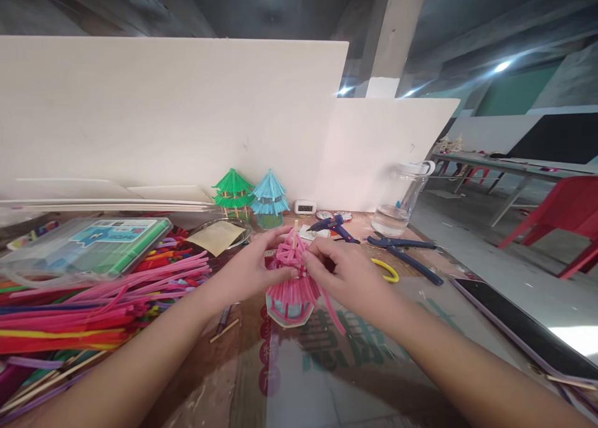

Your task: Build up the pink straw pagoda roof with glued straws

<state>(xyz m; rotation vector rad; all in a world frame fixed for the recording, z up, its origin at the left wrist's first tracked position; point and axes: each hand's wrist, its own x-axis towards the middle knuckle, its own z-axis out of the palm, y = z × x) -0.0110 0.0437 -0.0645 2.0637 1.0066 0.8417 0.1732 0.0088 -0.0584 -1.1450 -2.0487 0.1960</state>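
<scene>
A small pink pavilion model (pixel 295 291), with a fringed lower roof and an open pink frame on top, stands on the work surface in front of me. My left hand (pixel 266 263) grips its left side, fingers around the upper part. On the right, my right hand (pixel 334 266) pinches a pink pipe cleaner (pixel 332 313) against the upper frame; its loose end hangs down to the right. A thin wooden stick (pixel 296 225) pokes up from the model's top. My fingertips hide part of the frame.
Bundled pipe cleaners (pixel 93 309) and a clear plastic case (pixel 93 244) lie left. Green (pixel 232 191) and blue pavilion models (pixel 270 197) stand behind, beside a digital clock (pixel 305 207). A glue gun (pixel 334 225), pliers (pixel 406 253), water bottle (pixel 397 200) and phone (pixel 523 325) sit right.
</scene>
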